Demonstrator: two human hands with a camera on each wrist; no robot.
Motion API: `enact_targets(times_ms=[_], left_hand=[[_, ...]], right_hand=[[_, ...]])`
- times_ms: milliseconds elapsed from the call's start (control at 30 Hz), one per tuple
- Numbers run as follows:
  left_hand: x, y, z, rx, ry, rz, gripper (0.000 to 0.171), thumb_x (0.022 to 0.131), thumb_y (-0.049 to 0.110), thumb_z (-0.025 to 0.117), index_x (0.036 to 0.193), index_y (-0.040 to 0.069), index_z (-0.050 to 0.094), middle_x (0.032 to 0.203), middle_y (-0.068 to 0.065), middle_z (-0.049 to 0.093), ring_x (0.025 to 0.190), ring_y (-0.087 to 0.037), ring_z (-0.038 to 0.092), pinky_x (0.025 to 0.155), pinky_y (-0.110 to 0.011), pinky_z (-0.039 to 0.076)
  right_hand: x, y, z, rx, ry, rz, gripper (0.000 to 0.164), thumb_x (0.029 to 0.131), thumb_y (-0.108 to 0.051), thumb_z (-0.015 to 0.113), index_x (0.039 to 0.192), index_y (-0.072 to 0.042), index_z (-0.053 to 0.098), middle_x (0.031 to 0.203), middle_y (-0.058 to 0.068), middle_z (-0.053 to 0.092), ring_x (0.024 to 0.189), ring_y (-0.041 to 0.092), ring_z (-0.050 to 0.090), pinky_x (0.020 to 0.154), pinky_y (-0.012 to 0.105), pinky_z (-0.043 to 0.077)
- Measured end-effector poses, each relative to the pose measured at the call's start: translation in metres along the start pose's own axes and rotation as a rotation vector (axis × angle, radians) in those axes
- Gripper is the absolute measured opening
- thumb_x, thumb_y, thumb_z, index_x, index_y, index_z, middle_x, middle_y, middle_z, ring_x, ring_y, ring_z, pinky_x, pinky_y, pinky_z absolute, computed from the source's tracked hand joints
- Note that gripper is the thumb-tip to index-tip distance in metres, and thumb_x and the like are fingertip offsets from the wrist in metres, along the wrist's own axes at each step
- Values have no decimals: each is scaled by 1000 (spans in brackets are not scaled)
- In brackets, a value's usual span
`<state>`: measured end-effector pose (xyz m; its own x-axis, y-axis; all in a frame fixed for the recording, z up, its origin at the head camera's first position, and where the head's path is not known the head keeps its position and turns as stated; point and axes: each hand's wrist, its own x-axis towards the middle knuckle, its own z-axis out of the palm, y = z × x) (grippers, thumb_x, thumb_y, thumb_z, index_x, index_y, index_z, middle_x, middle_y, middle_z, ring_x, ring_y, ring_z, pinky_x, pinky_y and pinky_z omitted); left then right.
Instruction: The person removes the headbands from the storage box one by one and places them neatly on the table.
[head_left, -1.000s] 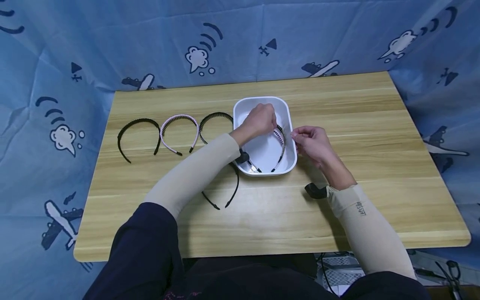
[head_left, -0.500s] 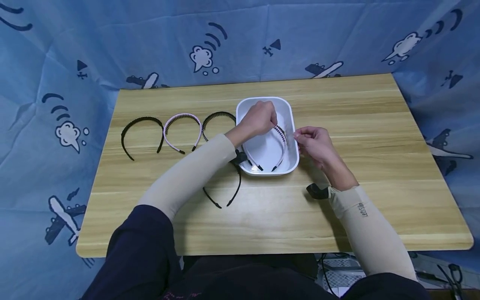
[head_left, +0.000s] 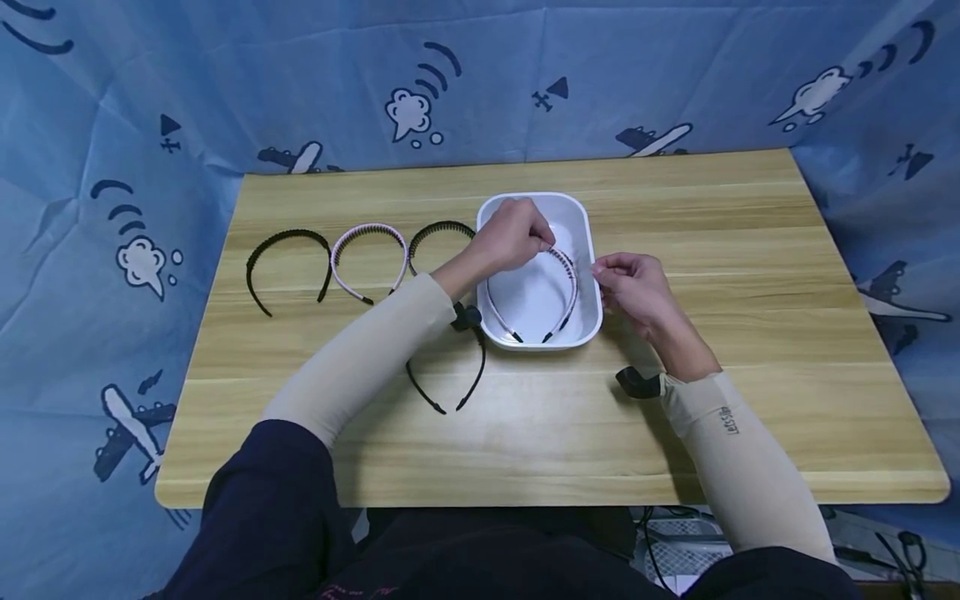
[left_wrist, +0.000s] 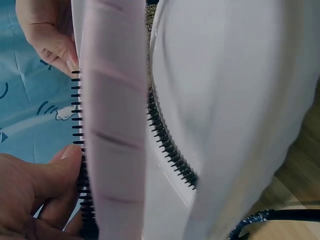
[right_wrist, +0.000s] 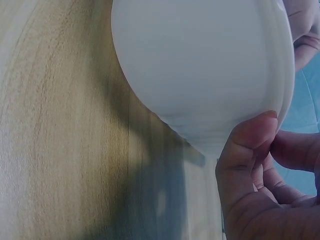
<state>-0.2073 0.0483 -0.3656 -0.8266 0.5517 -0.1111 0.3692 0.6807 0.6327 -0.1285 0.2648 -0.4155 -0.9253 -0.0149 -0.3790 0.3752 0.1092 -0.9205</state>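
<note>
My left hand (head_left: pixel 516 237) is over the white plastic tray (head_left: pixel 536 343), pinching a pale pink headband (head_left: pixel 574 292) with black comb teeth (left_wrist: pixel 86 190). The headband's arc stands within the tray, its two dark tips toward the front wall. Beneath it, a dark toothed headband (left_wrist: pixel 170 150) shows in the left wrist view, mostly covered in the head view. With thumb and fingers, my right hand (head_left: pixel 633 287) grips the tray's right rim (right_wrist: pixel 287 90).
Left of the tray lie a black headband (head_left: pixel 288 233), a pink-and-black one (head_left: pixel 370 227) and a dark one (head_left: pixel 442 225) partly behind the left arm. Another dark headband (head_left: pixel 477 375) lies in front, partly under the forearm. A blue patterned cloth (head_left: pixel 480 92) hangs behind the table.
My left wrist has shifted slightly left relative to the tray. The pink headband now lies more squarely over the dark one, which showed beside it earlier. My right hand stays on the rim.
</note>
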Motion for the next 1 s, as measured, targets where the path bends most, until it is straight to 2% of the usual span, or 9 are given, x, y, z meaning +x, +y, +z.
enact_targets(times_ms=[333, 533, 833, 1000], left_hand=[[-13, -9, -7, -89, 79, -2, 16, 100, 7, 70, 107, 8, 84, 111, -6, 82, 108, -16, 72, 85, -22, 51], [-21, -17, -14, -170, 99, -26, 16, 99, 6, 70, 108, 6, 84, 111, -10, 82, 107, -19, 72, 85, -25, 56], [-31, -27, -26, -205, 115, -53, 16, 101, 8, 70, 109, 6, 83, 112, -11, 81, 107, -19, 73, 90, -29, 58], [-38, -32, -32, -226, 127, -70, 16, 101, 7, 70, 110, 5, 83, 113, -11, 81, 103, -19, 73, 87, -27, 57]], right_hand=[[0, 0, 0, 38, -6, 1, 21, 106, -8, 61, 118, 9, 56, 72, -7, 69, 59, 5, 61, 54, 23, 53], [1, 1, -1, 64, -3, 4, 17, 105, -7, 61, 114, 6, 58, 71, -7, 69, 58, 6, 61, 53, 22, 53], [2, 1, -1, 88, -8, 10, 17, 105, -9, 63, 114, 6, 59, 72, -6, 70, 57, 6, 61, 53, 22, 54], [3, 2, -1, 86, -9, 7, 19, 105, -9, 63, 115, 7, 58, 72, -7, 70, 59, 6, 61, 53, 22, 53]])
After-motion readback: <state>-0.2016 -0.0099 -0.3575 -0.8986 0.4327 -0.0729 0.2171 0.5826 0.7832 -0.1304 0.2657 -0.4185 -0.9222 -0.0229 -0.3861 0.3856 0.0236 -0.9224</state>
